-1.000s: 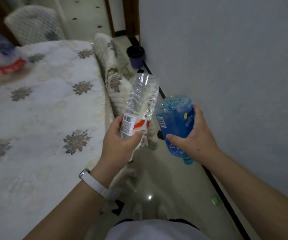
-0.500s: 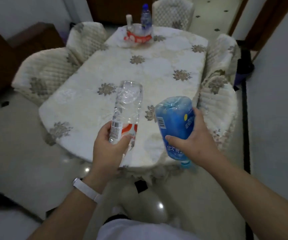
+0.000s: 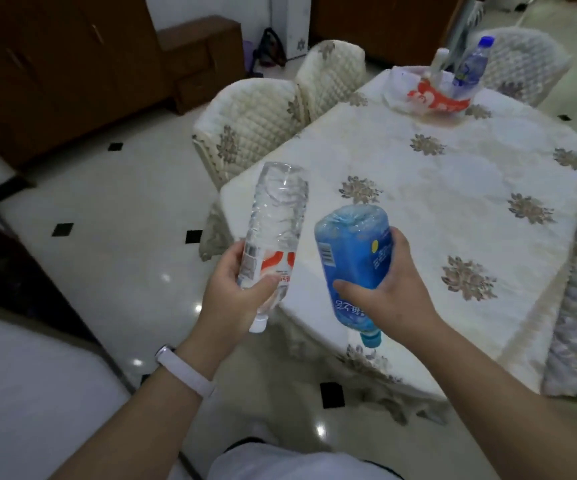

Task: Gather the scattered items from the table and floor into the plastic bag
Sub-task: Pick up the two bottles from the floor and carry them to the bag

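left hand (image 3: 235,292): wrapped round clear bottle (image 3: 273,233), cap down
right hand (image 3: 391,289): grips blue bottle (image 3: 353,265), same way
why: probably one trip for both
plastic bag (image 3: 429,95): far end of desk (image 3: 453,174)

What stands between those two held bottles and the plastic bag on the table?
Nothing visible: only bare tablecloth lies between the clear bottle, the blue bottle and the plastic bag at its far end.

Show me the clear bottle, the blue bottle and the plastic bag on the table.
clear bottle (image 3: 276,213): head view, ribbed body above the label.
blue bottle (image 3: 349,254): head view, blue label on its side.
plastic bag (image 3: 432,99): head view, red print on its front.
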